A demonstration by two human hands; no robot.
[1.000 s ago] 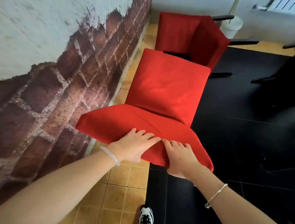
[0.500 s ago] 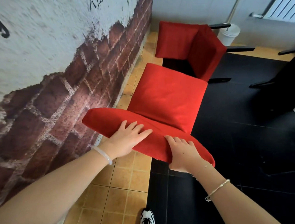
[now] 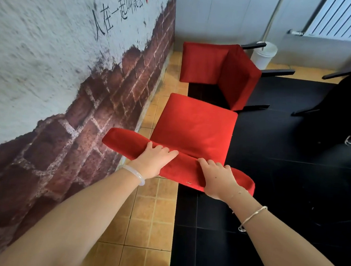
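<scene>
1. Beside the brick-printed wall (image 3: 93, 96), the red upholstered chair (image 3: 194, 130) stands with its backrest top gripped by the left hand (image 3: 153, 161) and right hand (image 3: 219, 179), fingers curled over it.
2. Pushed forward, it could strike the tipped-over red chair (image 3: 236, 78).
3. Swung left, it might scrape the wall.

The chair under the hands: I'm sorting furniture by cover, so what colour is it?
The chair is plain red with no pattern, clearest in the head view.
</scene>
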